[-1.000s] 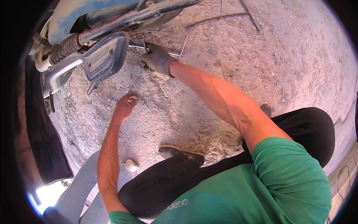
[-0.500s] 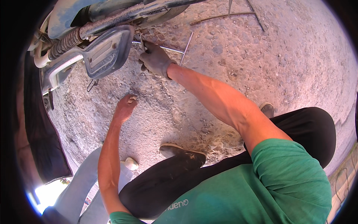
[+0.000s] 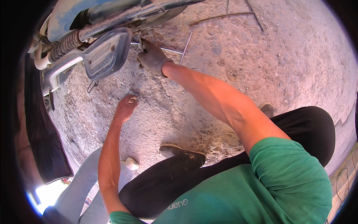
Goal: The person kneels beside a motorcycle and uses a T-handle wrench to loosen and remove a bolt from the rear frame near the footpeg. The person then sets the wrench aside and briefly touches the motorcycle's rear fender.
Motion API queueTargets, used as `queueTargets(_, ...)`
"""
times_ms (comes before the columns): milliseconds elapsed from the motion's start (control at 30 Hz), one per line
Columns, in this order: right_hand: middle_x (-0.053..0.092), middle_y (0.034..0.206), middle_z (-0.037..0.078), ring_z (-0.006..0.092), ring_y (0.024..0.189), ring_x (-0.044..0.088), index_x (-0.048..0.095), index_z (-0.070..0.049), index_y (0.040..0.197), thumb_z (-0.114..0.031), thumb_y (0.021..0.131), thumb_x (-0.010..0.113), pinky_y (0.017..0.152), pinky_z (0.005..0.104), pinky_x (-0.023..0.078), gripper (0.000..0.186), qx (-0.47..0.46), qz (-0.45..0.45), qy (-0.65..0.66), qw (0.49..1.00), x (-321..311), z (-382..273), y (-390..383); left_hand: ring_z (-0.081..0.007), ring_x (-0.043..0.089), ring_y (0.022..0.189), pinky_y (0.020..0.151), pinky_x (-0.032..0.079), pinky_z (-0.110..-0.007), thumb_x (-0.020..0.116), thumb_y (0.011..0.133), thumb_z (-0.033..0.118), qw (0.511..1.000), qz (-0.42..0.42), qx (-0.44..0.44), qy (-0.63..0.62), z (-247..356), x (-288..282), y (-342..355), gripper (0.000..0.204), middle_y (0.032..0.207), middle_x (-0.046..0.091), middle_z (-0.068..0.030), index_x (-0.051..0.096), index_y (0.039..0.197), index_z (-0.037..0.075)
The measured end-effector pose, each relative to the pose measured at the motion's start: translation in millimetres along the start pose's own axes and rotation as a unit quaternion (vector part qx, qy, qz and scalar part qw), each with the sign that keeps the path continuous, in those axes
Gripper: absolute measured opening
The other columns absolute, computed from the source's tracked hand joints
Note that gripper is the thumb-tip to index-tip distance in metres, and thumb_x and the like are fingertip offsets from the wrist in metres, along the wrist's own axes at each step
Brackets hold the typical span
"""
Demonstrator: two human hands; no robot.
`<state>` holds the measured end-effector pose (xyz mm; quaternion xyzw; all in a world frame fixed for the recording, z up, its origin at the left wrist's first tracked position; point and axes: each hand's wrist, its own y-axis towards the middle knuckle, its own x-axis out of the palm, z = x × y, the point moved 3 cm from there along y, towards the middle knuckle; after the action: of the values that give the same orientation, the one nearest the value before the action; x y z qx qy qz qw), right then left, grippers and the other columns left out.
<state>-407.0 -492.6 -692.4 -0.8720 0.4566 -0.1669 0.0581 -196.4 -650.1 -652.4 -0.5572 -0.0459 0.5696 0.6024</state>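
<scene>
My right hand (image 3: 153,58), in a grey-brown work glove, reaches out beside the underside of a motorbike (image 3: 112,22). Its fingers are closed round a slim metal tool (image 3: 140,40) whose tip points up toward the bike; the kind of tool cannot be made out. Just left of that hand hangs a dark grey plastic guard (image 3: 108,54). My left hand (image 3: 126,107) is bare and curled up above the rough ground, nearer to me; anything inside its fingers is hidden.
A shiny T-shaped wrench (image 3: 185,48) lies behind my right wrist. Farther right is a rusty T-shaped bar (image 3: 231,15). Another person's leg in light trousers (image 3: 80,183) and a pale shoe (image 3: 131,163) are at lower left. Dark cloth (image 3: 43,130) hangs at the left edge.
My right hand has moved slightly left with the metal tool, closer to the plastic guard. My left hand has stayed where it was.
</scene>
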Motion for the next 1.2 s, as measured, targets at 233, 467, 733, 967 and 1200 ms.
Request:
queueTargets(233,0.066,0.104,0.034,0.0464,0.101,0.065,0.035,0.003,0.146,-0.015,0.087,0.053,0.089,0.0501,0.050,0.065,-0.014,0.017,-0.124,0.992,-5,-6,-11,-0.0256,0.068,0.097,0.089,0.051,-0.037,0.065,0.091,0.025,1.000,-0.002,-0.003,-0.021,4,-2,-1,0.038,0.107,0.071,-0.0181,0.065,0.119,0.000)
queueTargets(467,0.066,0.101,0.035,0.0475,0.101,0.065,0.035,0.008,0.143,-0.016,0.085,0.055,0.092,0.0500,0.051,0.065,-0.014,0.040,-0.219,0.975,2,-20,-16,-0.0176,0.065,0.085,0.081,0.050,-0.032,0.064,0.093,0.019,1.000,0.010,0.008,0.005,2,-1,-1,0.034,0.099,0.070,-0.0108,0.063,0.120,-0.002)
queueTargets(733,0.067,0.101,0.034,0.0463,0.100,0.066,0.036,0.007,0.143,-0.016,0.086,0.055,0.091,0.0493,0.052,0.064,0.012,0.039,-0.205,0.978,6,-23,-11,-0.0264,0.068,0.098,0.088,0.051,-0.037,0.066,0.091,0.026,1.000,0.001,-0.011,-0.004,1,-1,2,0.037,0.107,0.072,-0.0173,0.065,0.118,0.001)
queueTargets(967,0.067,0.099,0.034,0.0461,0.098,0.066,0.035,0.008,0.144,-0.015,0.088,0.054,0.089,0.0497,0.052,0.064,0.007,0.055,-0.218,0.974,9,-23,-12,-0.0274,0.068,0.100,0.089,0.051,-0.038,0.066,0.091,0.026,1.000,0.004,-0.003,0.005,1,-1,2,0.038,0.108,0.071,-0.0185,0.065,0.118,0.001)
queueTargets(1200,0.064,0.109,0.036,0.0462,0.107,0.063,0.036,0.008,0.143,-0.014,0.088,0.055,0.094,0.0484,0.050,0.063,0.050,0.041,-0.192,0.979,8,-30,-15,-0.0253,0.068,0.096,0.087,0.051,-0.037,0.066,0.090,0.026,1.000,0.002,-0.003,0.003,6,-3,3,0.037,0.104,0.072,-0.0168,0.065,0.117,0.000)
